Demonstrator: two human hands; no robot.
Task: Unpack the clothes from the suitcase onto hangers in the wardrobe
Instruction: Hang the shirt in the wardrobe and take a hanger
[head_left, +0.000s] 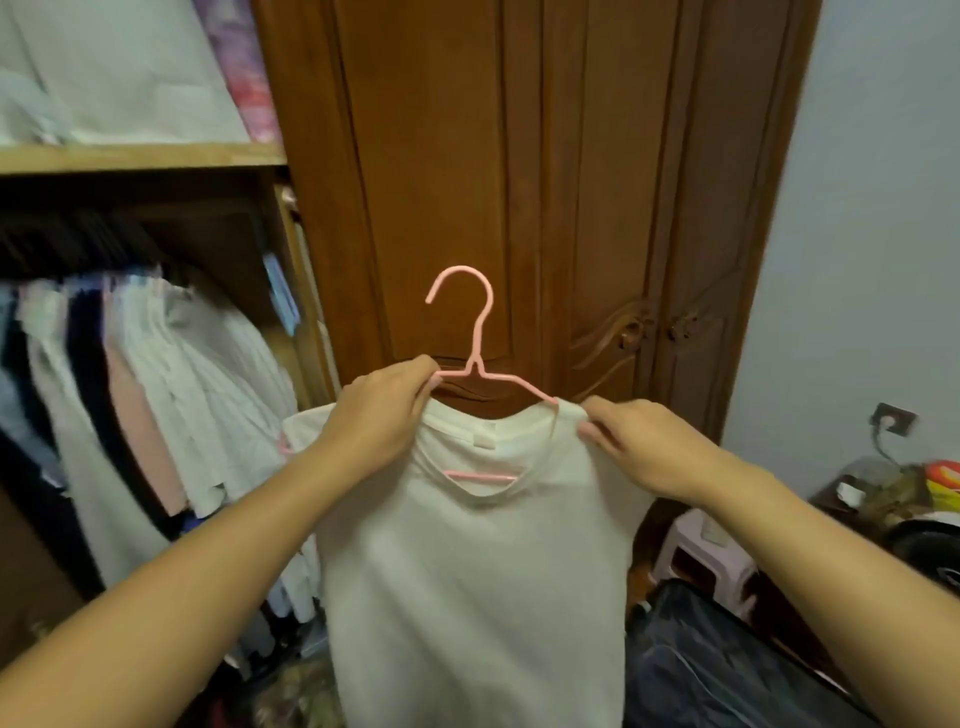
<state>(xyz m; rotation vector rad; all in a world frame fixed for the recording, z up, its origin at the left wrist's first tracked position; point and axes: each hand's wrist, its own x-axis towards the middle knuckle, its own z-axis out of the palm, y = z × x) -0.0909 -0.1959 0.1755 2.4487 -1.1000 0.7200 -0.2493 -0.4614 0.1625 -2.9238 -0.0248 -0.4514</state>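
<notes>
While you are standing at the wardrobe (156, 156), you are holding a white T-shirt (478, 571) up in front of its closed brown door (519, 182). A pink hanger (475, 332) is sitting inside the shirt's neck — its hook is rising above the collar, and its lower bar is showing through the neck opening. Your left hand (379, 415) is gripping the shirt's left shoulder, its fingers curled over the fabric and the hanger's arm. Your right hand (639, 441) is pinching the fabric of the right shoulder, where the hanger's other arm is slipping under the collar. The shirt is hanging straight down between your forearms. To your left, a row of clothes (156, 395) — white, pink and dark — is hanging in the open wardrobe section under a shelf. At the lower right, dark folded clothing (717, 670) is lying beside a pale stool (701, 551); you cannot tell what it is lying in.
</notes>
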